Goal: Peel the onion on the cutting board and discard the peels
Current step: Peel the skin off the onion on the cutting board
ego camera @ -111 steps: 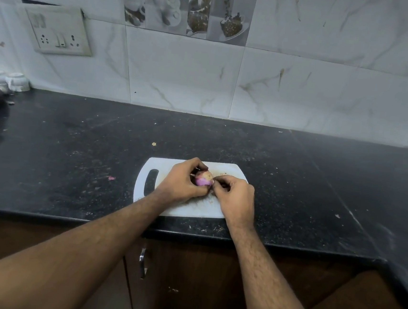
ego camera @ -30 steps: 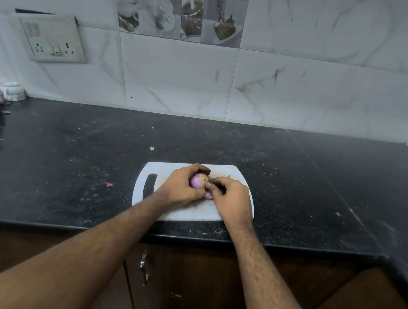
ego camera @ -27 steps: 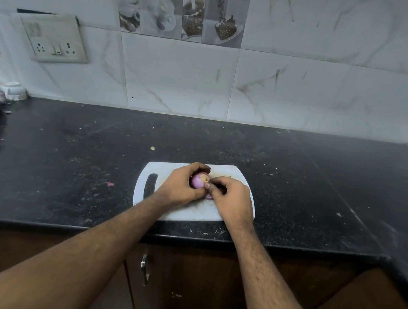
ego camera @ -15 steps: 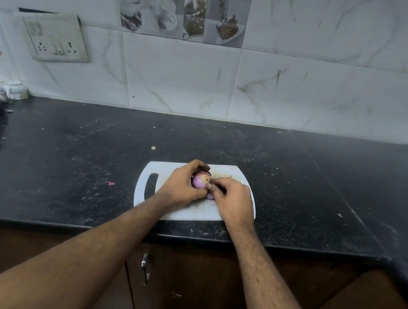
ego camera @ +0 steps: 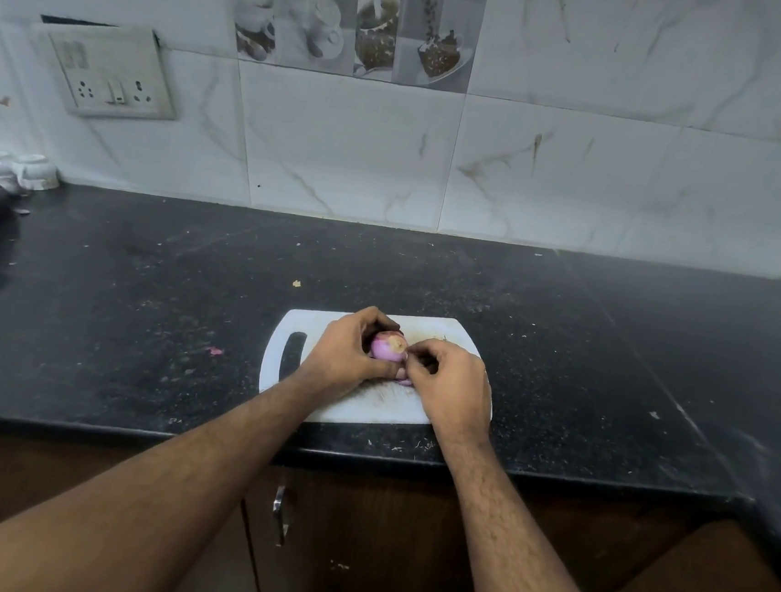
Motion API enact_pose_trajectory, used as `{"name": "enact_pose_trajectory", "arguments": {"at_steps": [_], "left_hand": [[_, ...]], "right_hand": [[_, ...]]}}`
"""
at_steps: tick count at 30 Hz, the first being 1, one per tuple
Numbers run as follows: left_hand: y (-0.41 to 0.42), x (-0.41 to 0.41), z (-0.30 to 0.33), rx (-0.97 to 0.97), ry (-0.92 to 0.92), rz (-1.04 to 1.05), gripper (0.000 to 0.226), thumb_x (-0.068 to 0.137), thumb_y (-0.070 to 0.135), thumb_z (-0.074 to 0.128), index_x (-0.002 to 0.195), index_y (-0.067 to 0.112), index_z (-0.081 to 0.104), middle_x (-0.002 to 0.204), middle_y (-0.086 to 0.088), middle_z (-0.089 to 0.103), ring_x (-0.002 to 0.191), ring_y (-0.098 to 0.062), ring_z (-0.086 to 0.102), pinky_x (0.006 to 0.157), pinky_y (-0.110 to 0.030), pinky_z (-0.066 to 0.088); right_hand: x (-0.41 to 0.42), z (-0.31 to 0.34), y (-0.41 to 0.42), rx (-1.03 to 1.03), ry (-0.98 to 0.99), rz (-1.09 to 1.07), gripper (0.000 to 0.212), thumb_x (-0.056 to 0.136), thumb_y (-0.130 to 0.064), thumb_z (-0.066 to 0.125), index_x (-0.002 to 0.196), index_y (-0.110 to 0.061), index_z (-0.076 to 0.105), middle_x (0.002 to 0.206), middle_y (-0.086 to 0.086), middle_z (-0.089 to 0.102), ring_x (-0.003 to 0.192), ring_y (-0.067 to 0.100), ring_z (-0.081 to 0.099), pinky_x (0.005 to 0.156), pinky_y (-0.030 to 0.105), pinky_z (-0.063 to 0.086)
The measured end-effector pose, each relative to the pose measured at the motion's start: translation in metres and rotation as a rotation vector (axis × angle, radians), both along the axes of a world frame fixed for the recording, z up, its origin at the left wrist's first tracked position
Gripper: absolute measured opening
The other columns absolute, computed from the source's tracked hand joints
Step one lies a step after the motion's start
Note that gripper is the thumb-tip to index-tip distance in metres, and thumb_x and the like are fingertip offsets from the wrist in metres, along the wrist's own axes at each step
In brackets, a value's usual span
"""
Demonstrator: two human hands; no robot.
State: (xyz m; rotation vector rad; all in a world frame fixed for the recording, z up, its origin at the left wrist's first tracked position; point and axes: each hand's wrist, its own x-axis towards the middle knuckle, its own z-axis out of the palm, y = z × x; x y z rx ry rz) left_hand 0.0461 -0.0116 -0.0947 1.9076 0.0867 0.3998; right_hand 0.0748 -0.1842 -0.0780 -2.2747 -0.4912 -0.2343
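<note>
Clearly the peeling is the step in hand, and it looks well along. The person stands at a dark counter (ego camera: 140, 300) with a white cutting board (ego camera: 309, 331) near its front edge. The left hand (ego camera: 347, 356) is curled around a small purple onion (ego camera: 388, 345), gripping it from the left and underneath and holding it just over the middle of the board. Most of the onion that shows is smooth and pinkish purple, with a paler patch on top.

The right hand (ego camera: 448, 389) is closed up against the onion's right side, thumb and forefinger pinched together at its surface. I take it they are nipping a strip of skin, though the piece itself is too small to make out. A purple scrap (ego camera: 403, 381) lies on the board below the onion, between the two hands, and another small pink bit (ego camera: 215, 351) sits on the counter well to the left of the board.

As I judge it, the next move calls for pulling that pinched skin down and away while the left hand turns the onion to expose whatever dry skin remains. After that the loose peels need gathering from board and counter for throwing out; no bin is in sight from here.
</note>
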Motion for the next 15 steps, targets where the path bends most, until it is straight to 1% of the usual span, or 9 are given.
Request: {"name": "enact_pose_trajectory", "arguments": {"at_steps": [4,6,7,10,12,13,15], "left_hand": [[0.0001,0.0004,-0.0003,-0.029,0.004,-0.004,0.057,0.06,0.009,0.101,0.106,0.015,0.067,0.108,-0.004,0.079,0.103,-0.022,0.076,0.095,-0.045,0.062],[0.0,0.0005,0.0007,-0.022,0.003,-0.003,0.059,0.057,0.017,0.103,0.103,0.02,0.066,0.108,-0.004,0.078,0.103,-0.024,0.076,0.093,-0.046,0.063],[0.0,0.0008,0.0009,-0.018,0.004,0.0,0.06,0.056,0.02,0.103,0.102,0.022,0.064,0.109,-0.004,0.078,0.103,-0.024,0.076,0.092,-0.047,0.063],[-0.0018,0.0004,0.0008,0.019,0.016,0.003,0.058,0.061,0.017,0.101,0.1,0.023,0.059,0.108,-0.005,0.077,0.099,-0.023,0.077,0.088,-0.044,0.064],[-0.0038,0.0005,0.0014,0.075,0.021,-0.003,0.057,0.063,0.021,0.101,0.101,0.02,0.058,0.102,-0.004,0.077,0.096,-0.022,0.076,0.084,-0.039,0.064],[-0.005,0.0002,0.0022,0.094,0.021,-0.004,0.057,0.063,0.024,0.101,0.101,0.017,0.059,0.101,-0.002,0.077,0.095,-0.019,0.074,0.081,-0.033,0.063],[-0.0073,-0.0013,0.0052,0.11,0.022,-0.003,0.054,0.065,0.024,0.1,0.102,0.014,0.061,0.1,0.001,0.075,0.084,-0.004,0.07,0.072,-0.019,0.056]], "right_hand": [[0.0015,-0.0027,0.0008,0.059,0.024,-0.012,0.007,0.09,-0.028,0.075,0.094,-0.024,0.079,0.082,-0.013,0.076,0.073,0.001,0.069,0.069,0.032,0.061],[0.0038,-0.0036,0.0,0.129,0.041,-0.03,0.002,0.087,-0.023,0.078,0.088,-0.022,0.078,0.077,-0.014,0.074,0.071,0.0,0.068,0.069,0.031,0.062],[0.0052,-0.0044,-0.0003,0.169,0.05,-0.037,0.002,0.086,-0.021,0.079,0.087,-0.021,0.077,0.076,-0.013,0.073,0.071,0.001,0.069,0.069,0.032,0.062],[0.0069,-0.0062,-0.0009,0.249,0.083,-0.057,0.009,0.082,-0.015,0.08,0.082,-0.02,0.073,0.074,-0.01,0.072,0.068,0.007,0.07,0.065,0.037,0.064],[0.0073,-0.007,-0.0015,0.285,0.092,-0.061,0.012,0.083,-0.011,0.079,0.08,-0.019,0.07,0.072,-0.007,0.072,0.063,0.01,0.071,0.061,0.039,0.064],[0.0077,-0.0076,-0.0019,0.307,0.095,-0.059,0.012,0.084,-0.01,0.078,0.081,-0.018,0.07,0.073,-0.006,0.072,0.061,0.011,0.072,0.06,0.04,0.064],[0.0074,-0.0074,-0.0024,0.326,0.088,-0.046,0.011,0.087,-0.011,0.076,0.083,-0.019,0.069,0.075,-0.007,0.071,0.064,0.011,0.071,0.061,0.041,0.064]]}}
